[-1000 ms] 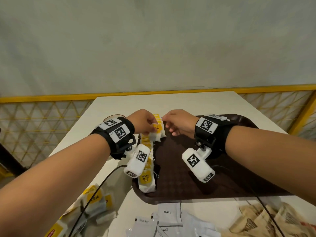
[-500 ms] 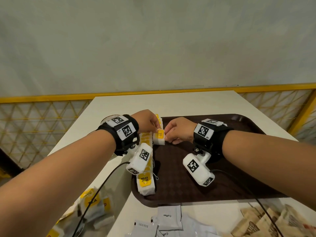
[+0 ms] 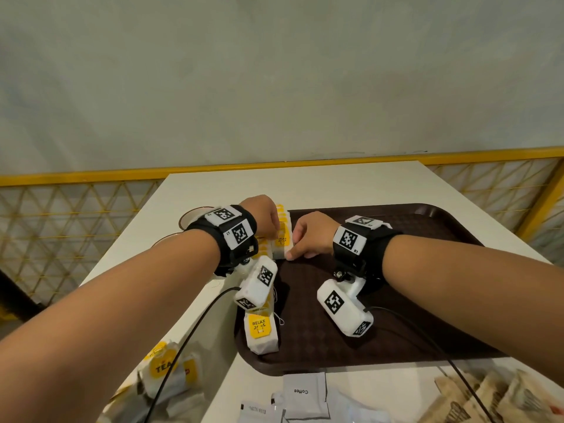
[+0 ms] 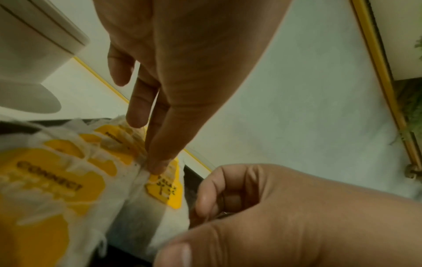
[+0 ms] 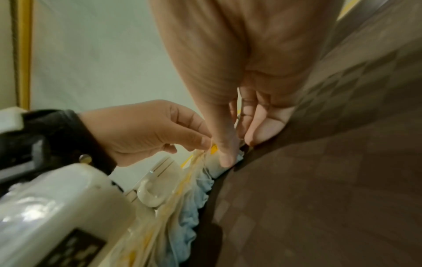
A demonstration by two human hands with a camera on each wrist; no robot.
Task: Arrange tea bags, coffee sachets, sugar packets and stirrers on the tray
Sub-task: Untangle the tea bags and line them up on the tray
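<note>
Coffee sachets (image 3: 300, 395), brown sugar packets (image 3: 488, 398) and loose tea bags (image 3: 166, 372) lie nearest, on the white worktop's (image 3: 320, 184) front edge, not yet on the tray (image 3: 427, 270). Beyond them, a row of yellow-tagged tea bags (image 3: 262, 331) runs along the left side of the dark brown tray. At the far end of that row, the left hand (image 3: 262, 215) pinches the top of one tea bag (image 3: 282, 244) with fingertip and thumb, while the right hand (image 3: 311, 236), fingers curled, presses its thumb against the bag's side, seating it on the tray. The likely risk is that nudging this soft bag tips its overlapping neighbours, or that a loose string snags a finger and drags the row crooked. No stirrers are visible. A pale cup (image 4: 34, 54) stands left of the tray. Farthest away, a yellow lattice railing (image 3: 76, 224) and a plain pale wall (image 3: 274, 87) close the room.
</note>
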